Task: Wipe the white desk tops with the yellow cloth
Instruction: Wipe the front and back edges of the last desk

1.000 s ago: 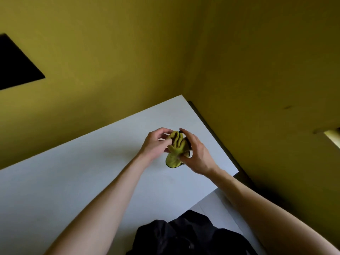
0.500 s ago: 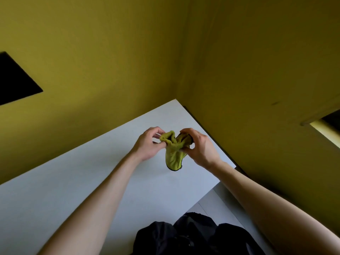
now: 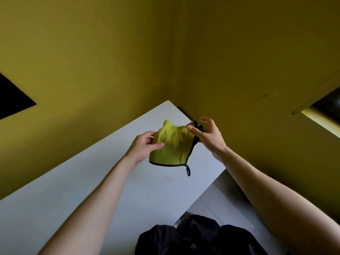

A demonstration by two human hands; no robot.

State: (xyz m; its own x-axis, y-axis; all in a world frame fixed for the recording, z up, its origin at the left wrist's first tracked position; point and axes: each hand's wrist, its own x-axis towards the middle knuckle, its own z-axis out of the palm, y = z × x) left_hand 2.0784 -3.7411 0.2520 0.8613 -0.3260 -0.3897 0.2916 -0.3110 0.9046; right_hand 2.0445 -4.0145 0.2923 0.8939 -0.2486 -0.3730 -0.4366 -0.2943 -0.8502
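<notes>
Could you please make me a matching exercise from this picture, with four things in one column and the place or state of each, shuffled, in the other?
Things:
1. yellow cloth
2. white desk top
3. left hand
4. right hand

Places or states:
A. pinches the cloth's black-edged side, other fingers spread
B. runs into the corner of the yellow walls, below the hands
C. held up between both hands, a black loop hanging from one corner
D. grips the cloth's bunched side, thumb on top

Pairs: 1-C, 2-B, 3-D, 4-A.
</notes>
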